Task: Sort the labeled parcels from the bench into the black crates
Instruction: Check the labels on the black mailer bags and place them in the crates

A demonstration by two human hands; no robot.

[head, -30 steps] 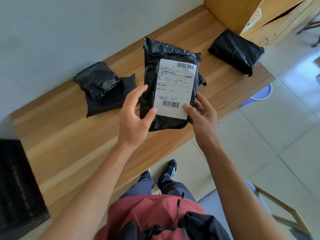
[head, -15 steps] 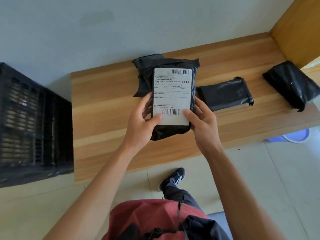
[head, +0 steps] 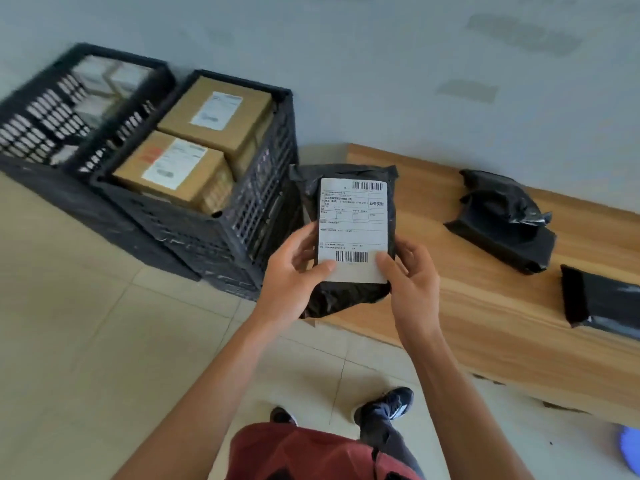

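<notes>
Beside the wooden bench [head: 485, 306] stand 2 black crates [head: 242, 216]. Our left hand [head: 291, 282] and right hand [head: 412, 282] grasp the labeled parcel [head: 349, 237] above the bench's end; we should read the label, then lower it flat.

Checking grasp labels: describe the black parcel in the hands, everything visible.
The held parcel is a soft black plastic mailer, wrinkled, held upright and off the bench. A white label with two barcodes faces the camera. The left hand and right hand grip its lower sides, thumbs on the label's bottom corners.
</notes>
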